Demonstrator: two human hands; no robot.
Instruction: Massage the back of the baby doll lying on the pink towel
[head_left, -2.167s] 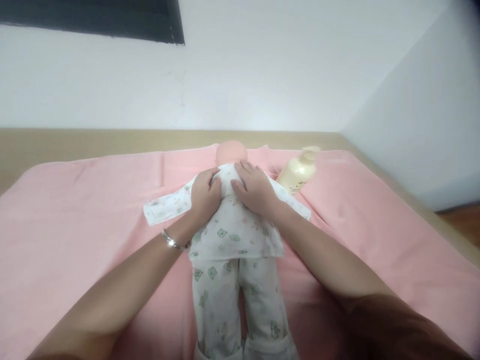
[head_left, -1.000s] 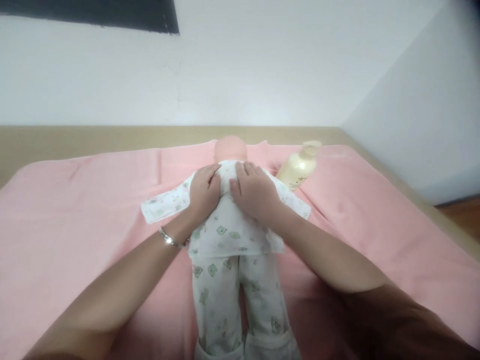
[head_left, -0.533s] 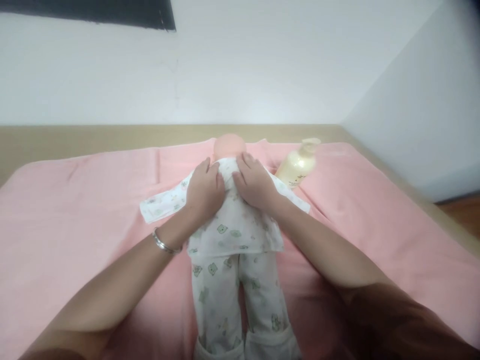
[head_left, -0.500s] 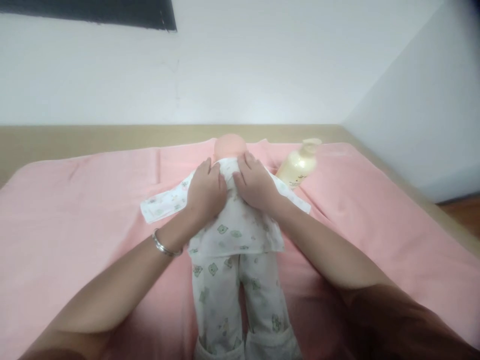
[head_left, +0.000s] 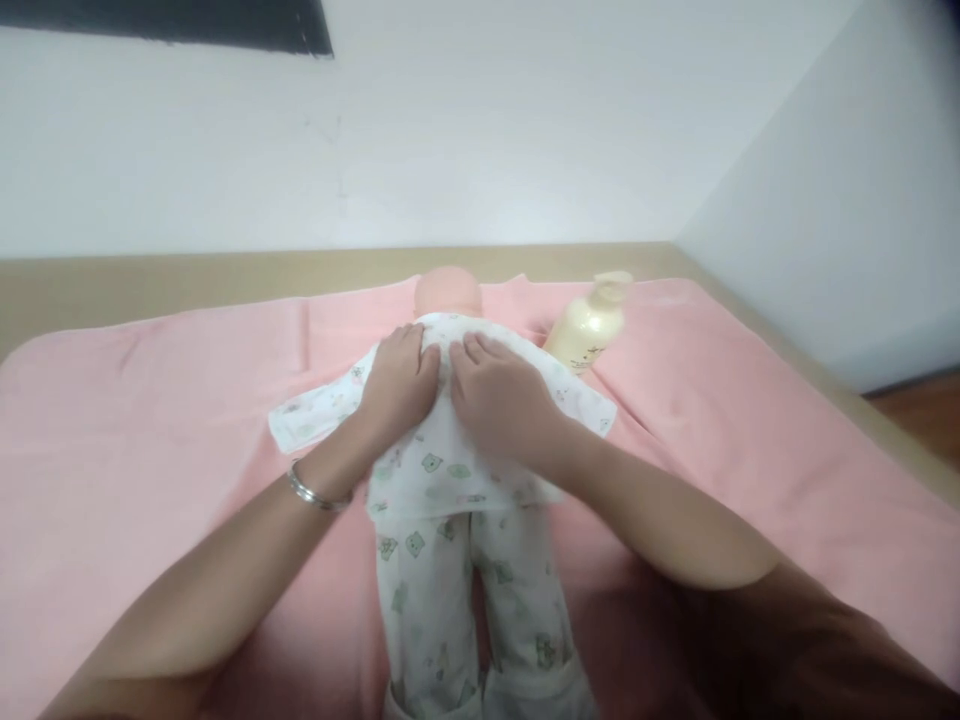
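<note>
A baby doll lies stretched out on a pink cloth, its bare head (head_left: 448,290) at the far end. It wears a white printed top (head_left: 442,465) with the sleeves spread sideways, and matching trousers (head_left: 427,610). My left hand (head_left: 403,380) rests flat on the upper left of the top, fingers pointing toward the head. On the upper right of the top lies my right hand (head_left: 502,395), fingers extended and slightly blurred. Neither hand grips anything. Both cover part of the doll's upper body.
A cream pump bottle (head_left: 589,325) leans or lies on the pink cloth (head_left: 150,430), beyond the doll's right sleeve. The cloth covers a tan surface (head_left: 225,272) that meets a white wall (head_left: 487,130). Another wall stands at the right.
My right hand has slid down and inward from near the doll's neck. The left hand has shifted slightly away from the neck. The whole view has moved a little.
</note>
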